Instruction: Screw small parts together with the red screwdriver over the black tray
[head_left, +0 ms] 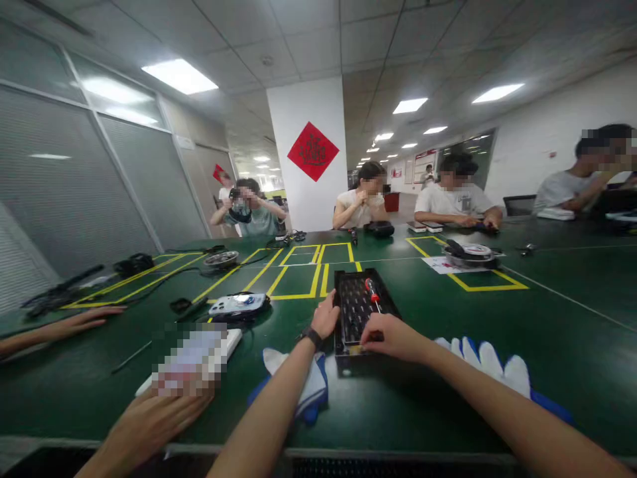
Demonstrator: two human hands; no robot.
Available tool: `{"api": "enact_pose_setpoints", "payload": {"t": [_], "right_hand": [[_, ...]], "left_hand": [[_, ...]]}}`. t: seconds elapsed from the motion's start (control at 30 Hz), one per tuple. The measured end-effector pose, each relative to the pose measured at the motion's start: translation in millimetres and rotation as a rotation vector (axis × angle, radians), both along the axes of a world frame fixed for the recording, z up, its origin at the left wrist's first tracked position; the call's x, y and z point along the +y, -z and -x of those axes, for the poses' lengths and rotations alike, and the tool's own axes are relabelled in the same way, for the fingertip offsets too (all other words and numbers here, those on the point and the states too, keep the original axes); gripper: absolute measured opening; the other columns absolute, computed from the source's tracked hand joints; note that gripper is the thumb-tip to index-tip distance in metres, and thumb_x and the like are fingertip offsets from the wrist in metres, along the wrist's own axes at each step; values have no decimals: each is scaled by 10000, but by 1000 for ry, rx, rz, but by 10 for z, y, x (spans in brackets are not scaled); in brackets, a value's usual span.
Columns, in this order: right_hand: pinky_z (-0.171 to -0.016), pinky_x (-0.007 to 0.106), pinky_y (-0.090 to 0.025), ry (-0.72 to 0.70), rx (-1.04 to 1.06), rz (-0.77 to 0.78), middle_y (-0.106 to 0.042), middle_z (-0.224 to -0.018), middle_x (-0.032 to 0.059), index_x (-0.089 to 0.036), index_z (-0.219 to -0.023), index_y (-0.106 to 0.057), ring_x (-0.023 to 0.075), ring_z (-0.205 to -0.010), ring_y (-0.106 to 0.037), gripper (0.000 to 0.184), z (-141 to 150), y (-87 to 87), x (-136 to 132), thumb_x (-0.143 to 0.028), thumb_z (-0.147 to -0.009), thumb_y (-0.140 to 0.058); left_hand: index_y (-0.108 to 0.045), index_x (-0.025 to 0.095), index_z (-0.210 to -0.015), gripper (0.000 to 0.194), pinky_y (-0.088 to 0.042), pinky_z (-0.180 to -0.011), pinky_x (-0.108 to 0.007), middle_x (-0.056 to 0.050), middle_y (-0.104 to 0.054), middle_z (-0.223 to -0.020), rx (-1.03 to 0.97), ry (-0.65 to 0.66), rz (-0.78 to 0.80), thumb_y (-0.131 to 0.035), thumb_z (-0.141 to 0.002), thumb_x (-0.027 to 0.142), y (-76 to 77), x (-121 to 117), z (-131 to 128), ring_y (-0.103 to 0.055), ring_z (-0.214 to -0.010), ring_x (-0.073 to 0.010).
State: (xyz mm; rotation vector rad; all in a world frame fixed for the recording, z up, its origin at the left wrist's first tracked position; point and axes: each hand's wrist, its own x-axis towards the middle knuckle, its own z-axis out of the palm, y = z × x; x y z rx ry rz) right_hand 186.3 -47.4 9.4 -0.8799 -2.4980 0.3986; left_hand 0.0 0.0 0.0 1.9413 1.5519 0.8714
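Observation:
A long black tray-like box [353, 364] stands on the table in front of me, with rows of small dark pieces inside. My left hand [326, 316] grips its left side, fingers around the edge. Over the near right part of the box, my right hand [388, 336] is closed in a pinch; what its fingertips hold, if anything, is hidden. A screwdriver [369, 287] with a red and black handle leans over the box, its shaft running down behind my right hand. White and blue work gloves [497, 365] lie beyond my right forearm, and another glove [311, 385] beside my left.
Another person's hand [154, 411] holds a white device [226, 348] at left; a second outside hand [94, 318] rests farther left. A phone [239, 304], a round metal part [221, 259], cables and a round device [470, 252] lie on the green table [562, 332]. Several people sit opposite.

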Motion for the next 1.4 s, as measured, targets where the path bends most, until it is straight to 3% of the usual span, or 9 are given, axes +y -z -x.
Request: {"api": "enact_pose_setpoints", "payload": {"t": [0.13, 0.27, 0.37, 0.47, 0.63, 0.8, 0.9, 1.27, 1.4], "right_hand": [[-674, 243, -373, -7, -6, 12, -625, -775, 25, -190, -785, -664, 133, -740, -511, 192, -2, 16, 6, -356, -738, -580], [-668, 245, -370, -16, -18, 30, -628, -768, 25, -188, -793, -666, 130, -718, -514, 203, -9, 13, 3, -363, -740, -576], [-661, 248, -368, 4, -29, 27, -619, -768, 29, -191, -801, -670, 126, -696, -514, 217, -15, 8, -1, -374, -745, -568], [-673, 253, -369, 15, -35, 25, -612, -768, 29, -197, -804, -670, 127, -698, -516, 218, -21, 11, -4, -377, -753, -558], [-696, 256, -367, -4, -24, 27, -612, -786, 27, -199, -817, -663, 134, -736, -516, 214, -25, 25, -3, -377, -749, -563], [-693, 250, -369, -23, -15, 61, -617, -809, 25, -194, -837, -656, 128, -733, -513, 226, -33, 12, -7, -378, -753, -555], [-705, 255, -367, -22, -25, 65, -616, -816, 25, -197, -844, -654, 133, -746, -513, 239, -46, -9, -13, -394, -747, -559], [-695, 264, -391, -15, -74, -13, -608, -779, 33, -192, -817, -652, 145, -767, -517, 203, -18, 34, 23, -363, -750, -566], [-782, 312, -399, 46, 154, -216, -625, -789, 35, -177, -817, -639, 149, -788, -534, 144, -71, -362, -211, -285, -764, -560]], "left_hand": [[-403, 336, -1231, 434, -226, -1087, -355, 96, -423, -1291, -12, 24, -20, -355, -819, 210, -40, -146, 152, -279, -1266, -156], [-576, 308, -1024, 312, -313, -1023, -342, 91, -457, -1268, 105, 186, -23, -336, -826, 334, 124, -806, 1443, -297, -1249, -155], [-642, 195, -808, 608, -409, -870, -333, 38, -560, -1153, 183, 180, 16, -48, -813, 325, 262, -1279, 2439, -433, -1130, -159], [-634, 252, -690, 488, -471, -761, -266, 73, -615, -1036, 272, 195, 35, -155, -752, 317, 259, -1430, 2829, -447, -1093, -126], [-599, 133, -456, 518, -441, -600, -249, 0, -631, -931, 451, 691, 322, -176, -726, 261, -43, -1090, 2191, -498, -994, -203], [-566, 241, -976, 191, -471, -789, -309, -62, -553, -1080, 80, 260, 25, -445, -838, 293, -76, -489, 880, -534, -943, -139], [-500, 165, -1087, 295, -459, -796, -359, -80, -513, -1103, 12, 180, -52, -459, -831, 306, 2, -204, 364, -525, -944, -167], [-515, 192, -1125, 391, -343, -952, -363, -65, -559, -1145, -69, 10, -133, -484, -736, 199, 324, 319, 161, -485, -1080, -215], [-515, 159, -1092, 362, -372, -936, -362, -94, -564, -1111, -228, -42, -357, -497, -746, 261, -112, 240, 204, -519, -1033, -195]]}}
